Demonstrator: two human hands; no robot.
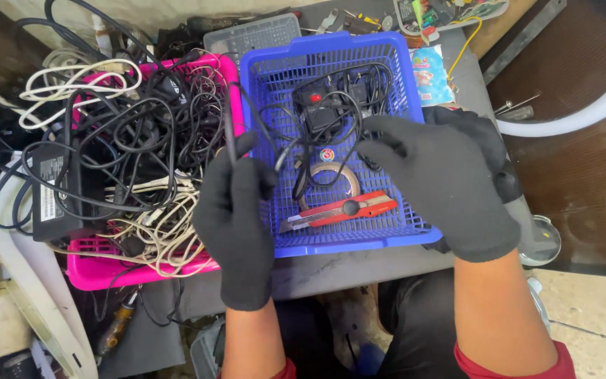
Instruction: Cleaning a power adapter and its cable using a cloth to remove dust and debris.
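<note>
Two hands in black gloves are over a gray table. The left hand is in the lower middle of the frame. Its fingers are closed around a thin black cable. The cable goes up from the fist, along the wall between the two baskets, and bends over into the blue one. The right hand is right of the middle. Its fingers are bent, and the tips pinch a black cable at the right side of the blue basket.

The blue basket sits in the upper middle of the frame. Inside it is a black plug block with more black cable in loops. Below that lies a roll of tape. A red cutter lies near the front wall of the basket, just beside the tape.

The pink basket is at the left, touching the blue one. It is full of black and white wires, all tangled. A black power brick lies at its left edge.

At the right edge of the frame is a white ring.
</note>
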